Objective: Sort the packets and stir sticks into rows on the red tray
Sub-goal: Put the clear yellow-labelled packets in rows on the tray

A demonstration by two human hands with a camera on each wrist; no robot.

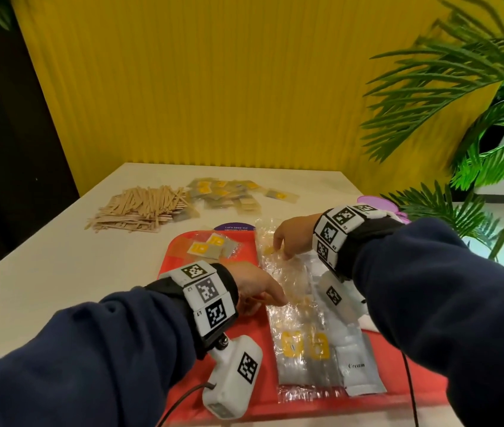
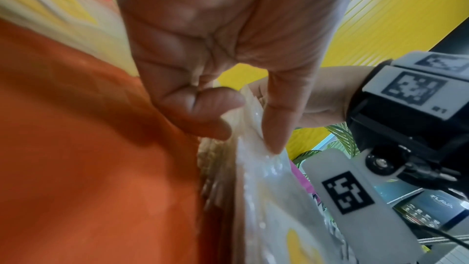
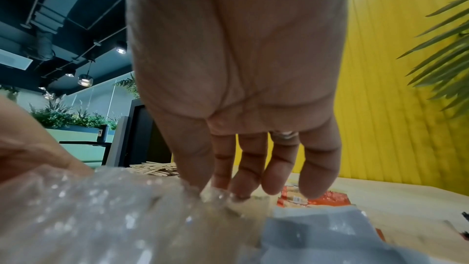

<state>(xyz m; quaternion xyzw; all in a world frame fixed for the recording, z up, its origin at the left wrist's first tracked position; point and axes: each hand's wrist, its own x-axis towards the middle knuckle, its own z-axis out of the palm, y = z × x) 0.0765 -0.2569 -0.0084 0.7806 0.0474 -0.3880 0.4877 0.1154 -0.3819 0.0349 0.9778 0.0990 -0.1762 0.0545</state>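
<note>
A red tray [image 1: 306, 409] lies on the white table in front of me. Down its middle runs a row of clear packets with yellow labels [image 1: 297, 318]. Grey cream packets [image 1: 358, 371] lie along the row's right side. My left hand [image 1: 278, 300] pinches the row's left edge between thumb and finger [image 2: 274, 138]. My right hand [image 1: 280, 252] is at the far end of the row, its fingertips [image 3: 314, 188] pointing down, thumb and forefinger pinching the crinkled clear plastic [image 3: 215, 198]. Three more yellow-label packets [image 1: 210, 246] lie in the tray's far left corner.
A heap of wooden stir sticks [image 1: 140, 211] and a pile of loose packets [image 1: 226, 192] lie on the table beyond the tray. A purple sign [image 1: 235, 228] pokes out behind the tray. Palm fronds [image 1: 460, 134] hang at the right, and a yellow wall stands behind.
</note>
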